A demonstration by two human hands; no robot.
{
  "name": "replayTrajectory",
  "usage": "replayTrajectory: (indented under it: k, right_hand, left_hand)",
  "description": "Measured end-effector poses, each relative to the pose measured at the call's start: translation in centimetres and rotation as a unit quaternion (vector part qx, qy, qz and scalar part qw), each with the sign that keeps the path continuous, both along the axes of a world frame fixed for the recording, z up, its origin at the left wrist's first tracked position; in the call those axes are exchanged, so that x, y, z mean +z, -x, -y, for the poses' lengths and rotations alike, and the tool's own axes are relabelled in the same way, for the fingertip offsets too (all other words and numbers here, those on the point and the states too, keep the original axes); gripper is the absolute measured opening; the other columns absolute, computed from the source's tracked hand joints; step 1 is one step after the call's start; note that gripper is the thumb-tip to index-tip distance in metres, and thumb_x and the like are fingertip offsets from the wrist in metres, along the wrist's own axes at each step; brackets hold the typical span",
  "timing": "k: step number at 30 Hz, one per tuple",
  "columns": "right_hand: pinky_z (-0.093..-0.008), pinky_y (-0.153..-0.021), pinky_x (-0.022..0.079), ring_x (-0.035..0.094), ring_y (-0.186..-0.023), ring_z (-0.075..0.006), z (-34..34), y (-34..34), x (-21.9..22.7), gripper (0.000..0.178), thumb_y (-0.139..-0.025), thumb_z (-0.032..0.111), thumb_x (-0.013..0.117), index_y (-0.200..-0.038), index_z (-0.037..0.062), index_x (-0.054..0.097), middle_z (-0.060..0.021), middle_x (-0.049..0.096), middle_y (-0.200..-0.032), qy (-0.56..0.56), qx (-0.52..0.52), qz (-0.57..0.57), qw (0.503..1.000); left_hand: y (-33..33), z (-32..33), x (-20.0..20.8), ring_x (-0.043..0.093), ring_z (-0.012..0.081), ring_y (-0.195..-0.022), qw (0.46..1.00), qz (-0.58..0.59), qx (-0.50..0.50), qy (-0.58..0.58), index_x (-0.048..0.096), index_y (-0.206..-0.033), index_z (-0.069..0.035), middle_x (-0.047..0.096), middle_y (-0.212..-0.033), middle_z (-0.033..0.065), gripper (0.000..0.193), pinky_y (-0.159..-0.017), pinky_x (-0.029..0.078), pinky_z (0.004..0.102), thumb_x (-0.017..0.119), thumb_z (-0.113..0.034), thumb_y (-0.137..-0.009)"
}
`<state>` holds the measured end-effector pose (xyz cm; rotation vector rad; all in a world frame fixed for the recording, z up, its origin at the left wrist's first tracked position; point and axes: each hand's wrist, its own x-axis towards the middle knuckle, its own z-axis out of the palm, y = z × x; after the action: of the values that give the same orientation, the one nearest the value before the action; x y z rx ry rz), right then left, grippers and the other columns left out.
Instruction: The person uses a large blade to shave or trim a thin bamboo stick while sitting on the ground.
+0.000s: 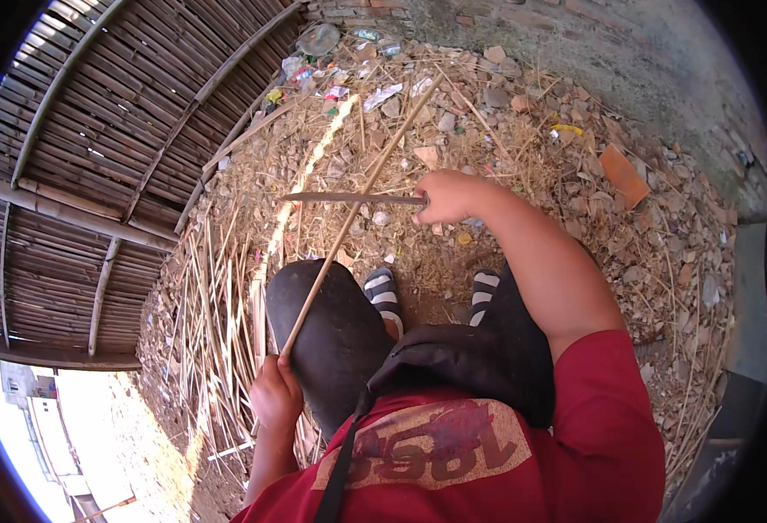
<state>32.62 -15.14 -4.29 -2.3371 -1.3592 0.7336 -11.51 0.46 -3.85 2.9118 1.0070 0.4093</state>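
My left hand (276, 394) is closed around the near end of a long thin cane stick (324, 272), beside my left knee. The stick slants away from me, up and to the right, over the littered ground. In front of me, my right hand (449, 197) grips the handle of a knife (327, 198) with a long, narrow, dark blade. Its blade points left and crosses the stick at about the stick's middle; they look to be touching. Most of the knife's handle is hidden inside my fist.
A bundle of split canes (218, 322) lies on the ground to my left. A slatted bamboo wall (95, 113) rises at the left, a brick wall (575, 52) at the far side. Rubble, straw and litter cover the ground, with a broken orange tile (624, 177) at the right.
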Motion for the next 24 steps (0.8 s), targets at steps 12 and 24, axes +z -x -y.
replayTrajectory:
  k: [12,24]
  right_hand:
    - [-0.0398,-0.06,0.051,0.066,-0.066,-0.0249,0.4,-1.6,-0.9,0.053,-0.08,0.034,0.078,-0.115,-0.0047,0.068,-0.0158,0.069,-0.078,-0.006,-0.076,-0.128,0.989]
    - [-0.0432,-0.064,0.055,0.071,-0.074,-0.0335,0.3,-3.3,-3.8,0.056,-0.079,0.039,0.077,-0.107,-0.0087,0.069,-0.0223,0.072,-0.088,0.012,-0.106,-0.227,0.968]
  left_hand:
    - [1.3,-0.1,-0.4,0.063,0.0427,-0.059,0.999,-0.038,0.015,-0.036,0.062,-0.096,-0.005,0.063,-0.07,0.0211,0.02,-0.052,0.048,0.0533,0.056,-0.023,-0.102]
    - [1.0,-1.3,0.5,0.065,0.0434,-0.063,0.998,-0.067,0.015,-0.014,0.062,-0.098,-0.006,0.066,-0.073,0.0209,0.025,-0.055,0.05,0.0536,0.055,-0.029,-0.103]
